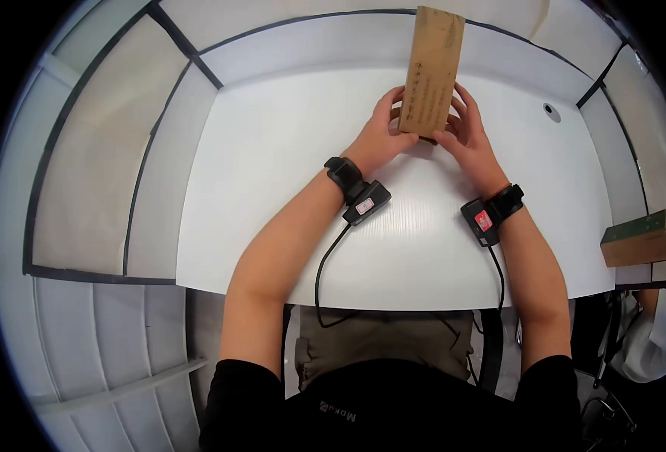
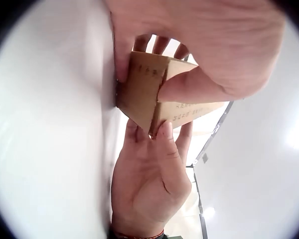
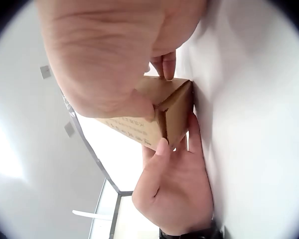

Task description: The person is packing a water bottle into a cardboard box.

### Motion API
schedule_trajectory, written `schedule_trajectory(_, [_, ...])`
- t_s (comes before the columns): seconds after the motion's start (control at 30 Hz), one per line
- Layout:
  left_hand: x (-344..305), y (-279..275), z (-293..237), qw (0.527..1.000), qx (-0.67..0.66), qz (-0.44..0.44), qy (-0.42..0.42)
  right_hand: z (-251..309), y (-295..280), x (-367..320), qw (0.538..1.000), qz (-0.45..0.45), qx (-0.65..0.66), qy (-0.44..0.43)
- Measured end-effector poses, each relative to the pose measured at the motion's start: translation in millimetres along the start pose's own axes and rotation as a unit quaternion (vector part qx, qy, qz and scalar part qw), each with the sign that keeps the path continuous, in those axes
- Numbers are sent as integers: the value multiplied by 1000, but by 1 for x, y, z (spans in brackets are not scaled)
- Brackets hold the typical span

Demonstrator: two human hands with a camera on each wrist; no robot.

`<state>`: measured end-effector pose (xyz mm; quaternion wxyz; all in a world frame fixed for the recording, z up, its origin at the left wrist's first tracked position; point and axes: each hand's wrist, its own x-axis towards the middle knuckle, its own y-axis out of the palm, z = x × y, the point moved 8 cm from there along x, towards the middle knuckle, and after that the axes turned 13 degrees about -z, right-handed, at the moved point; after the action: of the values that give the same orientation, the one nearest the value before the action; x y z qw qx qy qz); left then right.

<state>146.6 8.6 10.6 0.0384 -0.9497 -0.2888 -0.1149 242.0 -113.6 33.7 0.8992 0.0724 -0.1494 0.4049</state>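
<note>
A long brown cardboard box (image 1: 432, 71) with printed writing stands at the back middle of the white table, its near lower end between both hands. The left hand (image 1: 384, 139) grips its left side, thumb at the near edge. On its right side the right hand (image 1: 472, 139) holds it, thumb at the near corner and fingers spread behind. In the left wrist view, both thumbs press the edges of the box (image 2: 144, 94). The right wrist view has the box end (image 3: 178, 114) close to the white surface; whether it touches is hard to tell.
A second box (image 1: 636, 241), green on top and brown on its side, lies at the table's right edge. Low white partitions (image 1: 288, 54) border the table (image 1: 273, 181). Cables hang from both wrist cameras. A round hole fitting (image 1: 551, 112) is at the back right.
</note>
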Motion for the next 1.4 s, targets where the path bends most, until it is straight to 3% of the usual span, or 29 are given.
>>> schedule_trajectory(0.1, [0,1,3,1000,27,-3,-11,-2,1,0,994,23,-98,-44])
schedule_trajectory(0.2, [1,1,-1,998,42,-17,40,3,2,0,984,15,-148,-98])
schedule_trajectory(0.4, [3,1,-6,996,81,-21,36,-1,0,-3,993,2,-121,-10])
schedule_trajectory(0.6, [0,-3,-13,985,158,-41,55,1,0,-4,995,-5,-101,-21])
schedule_trajectory(0.7, [1,0,-10,996,77,-24,25,-8,6,-3,995,24,-85,38])
schedule_trajectory(0.8, [-1,9,-13,1000,-25,8,-11,-14,7,-1,978,57,-202,-15])
schedule_trajectory(0.93, [3,-7,-6,997,-27,-66,-5,-14,5,-5,989,41,-136,36])
schedule_trajectory(1.13, [0,-1,-8,996,-49,-37,-62,-16,5,-4,994,27,-90,56])
schedule_trajectory(1.33, [0,1,0,997,66,-27,-36,-17,6,-7,987,56,-140,55])
schedule_trajectory(1.4, [0,4,0,998,40,-12,-48,-15,8,-8,986,65,-139,71])
